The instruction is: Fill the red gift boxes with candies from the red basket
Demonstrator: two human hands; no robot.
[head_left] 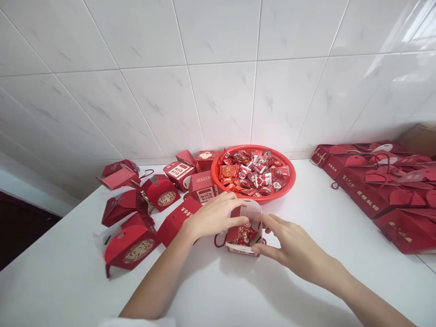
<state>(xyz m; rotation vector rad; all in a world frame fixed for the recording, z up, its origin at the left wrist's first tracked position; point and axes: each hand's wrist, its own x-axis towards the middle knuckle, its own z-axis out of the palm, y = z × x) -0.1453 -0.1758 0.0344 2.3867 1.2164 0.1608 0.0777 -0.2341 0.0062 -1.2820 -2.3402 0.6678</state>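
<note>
A small red box (244, 249) with its white-lined flaps up stands open on the white table, with red wrapped candies (245, 232) inside. My left hand (218, 215) is at the box's left side, fingers apart, its thumb over the opening. On the right side, my right hand (284, 238) has its thumb and forefinger apart around the box's edge; its other fingers are partly hidden. A dark red cord (220, 240) sticks out at the box's left. Just behind the box sits a red plastic basket (292, 181) full of wrapped candies (259, 170).
Several red boxes (136, 247) stand at the left on the white table (61, 281). Rows of closed red boxes (361, 190) fill the right side, with a brown carton (420, 136) behind them. A tiled wall (221, 100) borders the table's back edge.
</note>
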